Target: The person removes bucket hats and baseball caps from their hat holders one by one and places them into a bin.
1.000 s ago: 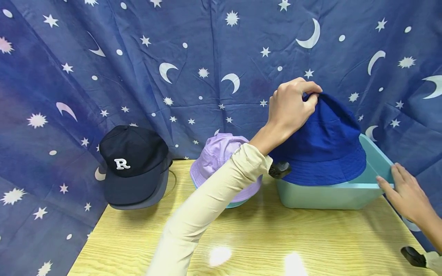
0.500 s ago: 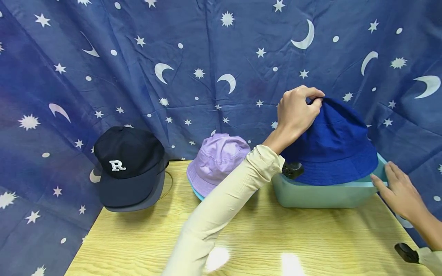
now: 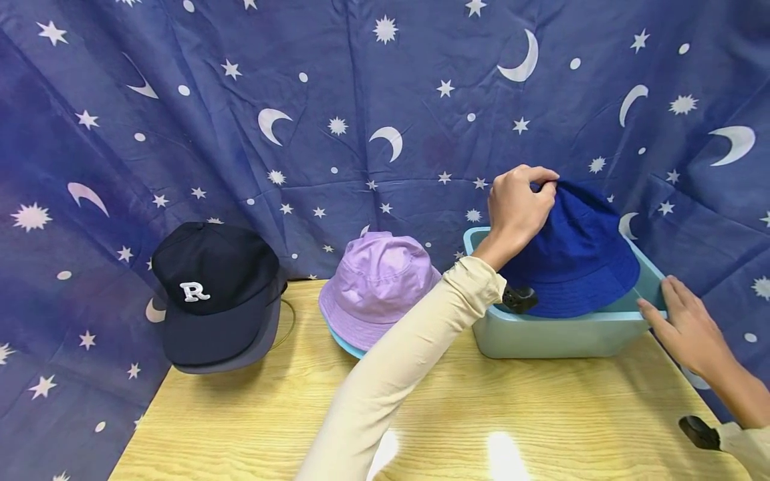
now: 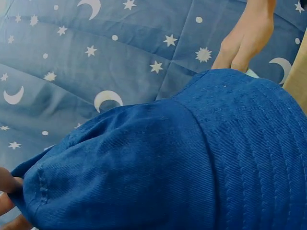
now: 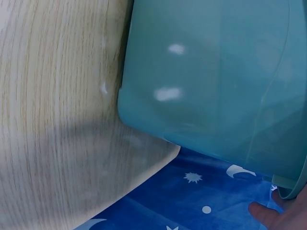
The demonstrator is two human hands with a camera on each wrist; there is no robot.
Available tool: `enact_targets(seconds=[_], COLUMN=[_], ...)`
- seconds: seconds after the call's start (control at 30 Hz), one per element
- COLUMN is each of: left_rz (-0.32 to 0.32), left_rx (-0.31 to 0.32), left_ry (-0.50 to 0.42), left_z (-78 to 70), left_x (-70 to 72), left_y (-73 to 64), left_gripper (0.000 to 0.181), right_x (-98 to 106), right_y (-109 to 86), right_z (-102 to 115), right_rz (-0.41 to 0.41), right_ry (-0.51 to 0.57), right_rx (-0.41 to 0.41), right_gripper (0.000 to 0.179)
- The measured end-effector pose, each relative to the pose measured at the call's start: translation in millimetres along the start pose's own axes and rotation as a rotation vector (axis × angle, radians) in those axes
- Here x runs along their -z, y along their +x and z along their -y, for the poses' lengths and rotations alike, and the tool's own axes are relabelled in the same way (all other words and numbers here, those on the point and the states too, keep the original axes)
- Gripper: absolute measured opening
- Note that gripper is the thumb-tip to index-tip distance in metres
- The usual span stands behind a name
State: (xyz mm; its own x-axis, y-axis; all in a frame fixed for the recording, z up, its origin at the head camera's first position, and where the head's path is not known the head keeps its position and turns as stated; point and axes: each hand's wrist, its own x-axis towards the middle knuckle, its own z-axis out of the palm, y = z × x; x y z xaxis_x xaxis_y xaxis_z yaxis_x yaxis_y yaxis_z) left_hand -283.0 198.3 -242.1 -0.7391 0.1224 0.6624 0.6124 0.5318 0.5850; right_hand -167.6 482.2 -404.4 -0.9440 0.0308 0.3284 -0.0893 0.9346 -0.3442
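- Currently, left hand (image 3: 520, 206) pinches crown top of royal-blue cloth bucket hat (image 3: 574, 260).
- Hat hangs below grip, brim downward, at opening of glossy teal rectangular bin (image 3: 547, 341).
- Right hand (image 3: 688, 327): thumb and fingers spread, touching bin's right end.
- Left of bin: lilac cloth bucket hat (image 3: 379, 284).

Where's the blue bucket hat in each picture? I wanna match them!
Head: the blue bucket hat is right of centre, its top pinched by the left hand, at the teal bin.
Left wrist: the hat fills the lower middle and right.
Right wrist: not in it.
Shared landmark: the moon-and-star cloth, in all three views.
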Motion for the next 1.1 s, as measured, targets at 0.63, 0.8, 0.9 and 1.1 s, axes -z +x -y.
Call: enact_targets(seconds=[0.63,0.8,0.9,1.1], left_rz=[-0.100,-0.095,-0.111,-0.133], left_rx=[0.094,0.024,-0.009,-0.051], left_ry=[-0.103,-0.088,-0.101,-0.120], left_z=[2.3,1.1,3.7,14.5], left_x=[-33.2,-42.8,-48.1,-57.8], left_y=[-0.6,-6.9,-9.8,-9.2], left_gripper=[0.015,0.015,0.014,0.013], right_x=[1.3,2.9,2.8,2.7], right_y=[1.0,-0.7,-1.4,-1.4], right_z=[2.8,2.0,1.3,-0.3], right_rz=[0.010,0.005,0.010,0.009], right_ry=[0.044,0.043,0.037,0.037], right_rx=[0.022,0.020,0.012,0.006], right_gripper=[0.069,0.068,0.069,0.069])
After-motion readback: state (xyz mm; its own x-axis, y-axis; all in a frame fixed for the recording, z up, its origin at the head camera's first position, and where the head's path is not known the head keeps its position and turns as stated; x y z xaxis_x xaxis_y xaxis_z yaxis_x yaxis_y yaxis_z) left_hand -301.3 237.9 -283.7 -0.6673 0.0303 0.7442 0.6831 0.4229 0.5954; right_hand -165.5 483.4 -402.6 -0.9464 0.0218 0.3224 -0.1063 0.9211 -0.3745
